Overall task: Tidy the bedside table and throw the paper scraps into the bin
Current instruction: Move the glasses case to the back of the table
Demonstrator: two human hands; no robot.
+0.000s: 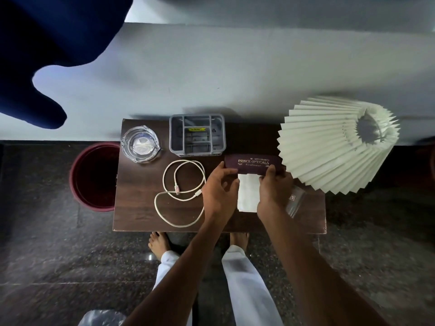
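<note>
Far left there's a dark red bin (94, 177) on the floor, right up against the left edge of the table (138, 222). Nothing I can make out inside it, too dark.

On the table, going across: a glass ashtray (140, 144) at the far left corner, then a grey organizer (197, 135) along the far edge with something yellow in one of its slots. Nearer than those two, a white cable (181, 189) lies in loose loops, with its near loop close to the near edge.

Then the hands. The left hand (217, 191) has its fingers curled, thumb and fingertips pinching the left end of a maroon case (253, 164) that says PRINCE OPTICALS in gold. The right hand (273, 194) grips the near right part of the same case, thumb on top. So both are holding it, just off the near right corner of the organizer.

Between the two hands, just near of the case, is a white paper (247, 194) lying flat on the table. It's partly covered by both hands.

Right of the right wrist a clear bag (295, 201) pokes out, with a small printed label I can't read. Far right, a pleated white lampshade (339, 143) hangs over the right side of the table.
</note>
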